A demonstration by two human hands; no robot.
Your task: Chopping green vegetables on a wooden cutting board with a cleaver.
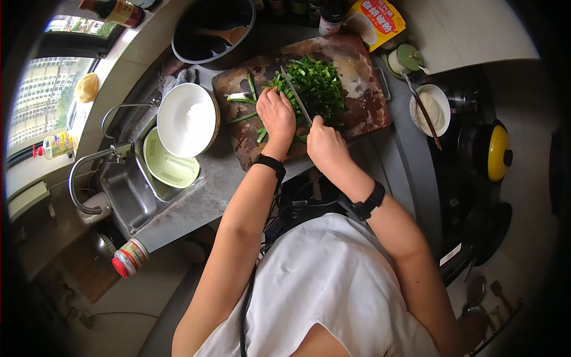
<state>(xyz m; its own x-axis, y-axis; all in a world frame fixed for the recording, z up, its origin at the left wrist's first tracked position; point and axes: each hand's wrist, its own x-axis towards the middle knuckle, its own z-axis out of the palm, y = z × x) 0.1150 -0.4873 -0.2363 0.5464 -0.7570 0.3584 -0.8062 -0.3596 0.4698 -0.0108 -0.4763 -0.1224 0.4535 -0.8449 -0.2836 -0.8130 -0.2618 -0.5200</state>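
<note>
My right hand [325,140] is closed round the handle of a kitchen knife [296,94], whose blade points up and left over the greens. Just left of the blade, my left hand [276,114] presses down on green stalks, its fingers bent; most of what lies beneath it is hidden. Chopped green leaves [316,85] lie in a heap to the right of the blade. Under them is a stained wooden cutting board [368,107]. A few uncut stalks [243,117] and a white stem piece [238,96] rest on the board's left part.
A white bowl [187,120] overlaps a pale green colander [171,167] at the sink [129,196]. Behind the board stand a dark pot [214,59] with a wooden spoon and a yellow packet [379,22]. At right, chopsticks [426,111] cross a bowl of dough [441,107].
</note>
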